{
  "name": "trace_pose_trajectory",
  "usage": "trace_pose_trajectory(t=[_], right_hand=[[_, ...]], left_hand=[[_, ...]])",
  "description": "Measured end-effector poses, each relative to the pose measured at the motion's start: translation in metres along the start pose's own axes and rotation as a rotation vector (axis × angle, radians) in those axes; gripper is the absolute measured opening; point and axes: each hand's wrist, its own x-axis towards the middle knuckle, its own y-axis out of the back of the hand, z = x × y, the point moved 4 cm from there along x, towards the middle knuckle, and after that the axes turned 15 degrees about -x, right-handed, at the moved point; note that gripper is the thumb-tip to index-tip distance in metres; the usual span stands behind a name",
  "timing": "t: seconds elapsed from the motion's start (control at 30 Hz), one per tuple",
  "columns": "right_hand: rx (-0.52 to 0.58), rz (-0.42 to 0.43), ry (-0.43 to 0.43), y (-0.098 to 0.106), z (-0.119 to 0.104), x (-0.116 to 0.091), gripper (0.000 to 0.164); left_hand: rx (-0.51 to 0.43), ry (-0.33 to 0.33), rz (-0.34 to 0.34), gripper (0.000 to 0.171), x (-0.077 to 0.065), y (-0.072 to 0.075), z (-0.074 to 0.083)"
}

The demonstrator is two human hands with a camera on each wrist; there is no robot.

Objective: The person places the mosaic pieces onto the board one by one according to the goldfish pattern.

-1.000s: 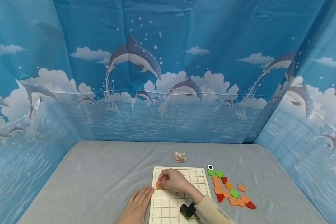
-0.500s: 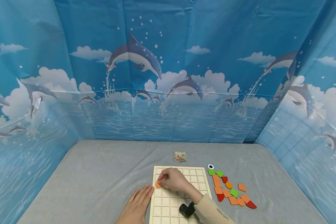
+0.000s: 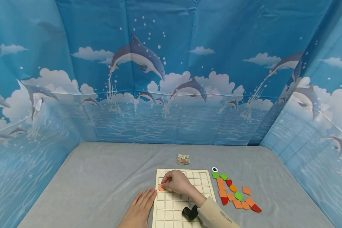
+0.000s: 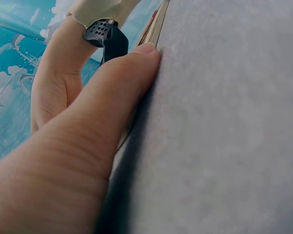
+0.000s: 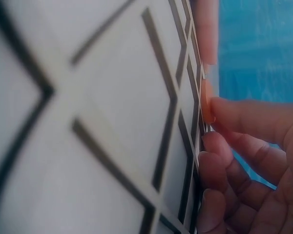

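Observation:
My right hand [image 3: 176, 182] reaches over a pale wooden grid board [image 3: 168, 215]. Its thumb and forefinger pinch a round orange tile [image 3: 161, 187] in the board's left column. In the right wrist view the tile [image 5: 207, 101] is seen edge-on against the board, with the thumb on it and the other fingers curled below. My left hand [image 3: 141, 205] lies with straight fingers along the board's left edge. Its thumb [image 4: 136, 66] touches the board's side in the left wrist view.
Right of the board lie several tiles: green squares [image 3: 238, 196], orange squares [image 3: 246, 190], red quarter-rounds [image 3: 256, 208], orange rounds [image 3: 233, 188] and a black-and-white eye disc [image 3: 215, 169]. Behind the board is a small pattern card [image 3: 183, 159]. A dolphin-print curtain [image 3: 171, 120] encloses the grey-covered table [image 3: 108, 171].

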Motion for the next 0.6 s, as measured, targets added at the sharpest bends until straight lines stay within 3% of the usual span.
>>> trace_pose_trajectory(t=[0.6], right_hand=[[-0.048,-0.044,0.035,0.0036,-0.0057,-0.0087,0.009]], left_hand=[[-0.008,0.016,-0.027,0.11,-0.0005,0.0002,-0.0007]])
